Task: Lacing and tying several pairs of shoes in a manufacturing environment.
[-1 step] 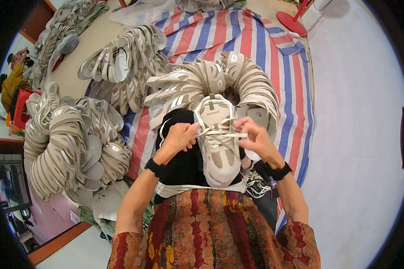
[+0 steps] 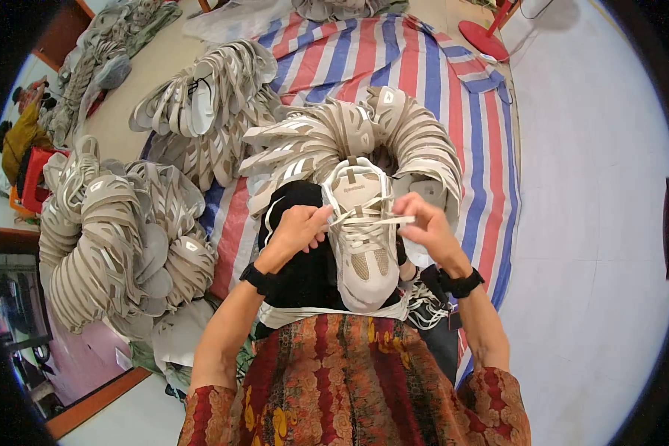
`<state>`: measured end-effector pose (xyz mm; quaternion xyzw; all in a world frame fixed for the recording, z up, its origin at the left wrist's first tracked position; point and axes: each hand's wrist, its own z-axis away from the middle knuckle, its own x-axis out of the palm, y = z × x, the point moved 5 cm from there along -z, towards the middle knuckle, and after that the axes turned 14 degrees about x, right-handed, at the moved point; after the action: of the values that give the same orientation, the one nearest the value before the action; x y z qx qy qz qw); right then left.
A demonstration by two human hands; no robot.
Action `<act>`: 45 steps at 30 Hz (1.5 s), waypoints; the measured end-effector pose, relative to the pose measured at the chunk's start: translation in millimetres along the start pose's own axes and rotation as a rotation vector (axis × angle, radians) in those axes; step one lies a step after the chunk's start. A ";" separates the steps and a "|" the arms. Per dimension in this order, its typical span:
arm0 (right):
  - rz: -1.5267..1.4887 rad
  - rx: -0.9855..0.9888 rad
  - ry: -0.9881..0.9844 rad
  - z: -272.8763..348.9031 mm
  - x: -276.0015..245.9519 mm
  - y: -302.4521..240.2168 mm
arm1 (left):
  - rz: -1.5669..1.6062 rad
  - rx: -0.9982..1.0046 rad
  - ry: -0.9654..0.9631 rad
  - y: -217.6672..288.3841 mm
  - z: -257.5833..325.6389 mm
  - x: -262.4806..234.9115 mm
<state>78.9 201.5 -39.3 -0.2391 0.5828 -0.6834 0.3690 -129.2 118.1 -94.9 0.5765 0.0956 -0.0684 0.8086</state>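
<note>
A cream and beige sneaker upper [image 2: 363, 253] rests over my lap, its toe toward me and its tongue pointing away. Flat cream shoelaces [image 2: 364, 225] cross its front in several rows. On the right side, my right hand [image 2: 429, 232] pinches a lace end, pulled out to the right of the upper. My left hand [image 2: 299, 232] is closed at the left eyelet edge, its thumb and forefinger on a lace there; its other fingers curl under. Black cloth [image 2: 305, 271] lies under the left hand, beside the upper.
Strung rows of similar uppers [image 2: 416, 137] curve just beyond the sneaker. More bundles lie at the left [image 2: 100, 245] and far left [image 2: 201, 97]. A striped tarpaulin [image 2: 364, 48] covers the floor. Loose white laces [image 2: 426, 308] hang by my right thigh. A red round stand base [image 2: 483, 41] stands far right.
My right hand has shifted slightly to the right, drawing the lace end a little farther out. My left hand and the upper stay almost in place.
</note>
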 end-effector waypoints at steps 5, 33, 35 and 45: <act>0.071 0.103 0.320 -9.2 -13.5 7.3 | 0.093 0.037 -0.043 -3.1 1.0 1.2; 0.076 0.155 0.191 -24.2 0.1 15.8 | 1.454 0.122 0.250 -64.8 63.9 -84.6; 0.441 -0.079 0.348 -28.7 -3.8 -0.1 | 0.419 -0.050 0.411 -69.4 68.4 -83.4; 0.875 -0.382 0.284 -40.0 14.9 -17.7 | -0.576 0.975 0.287 50.2 8.4 -7.3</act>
<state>35.5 215.5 -31.9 0.0601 0.7878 -0.3714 0.4878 -124.6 126.5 -44.4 0.8364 0.3145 -0.2428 0.3776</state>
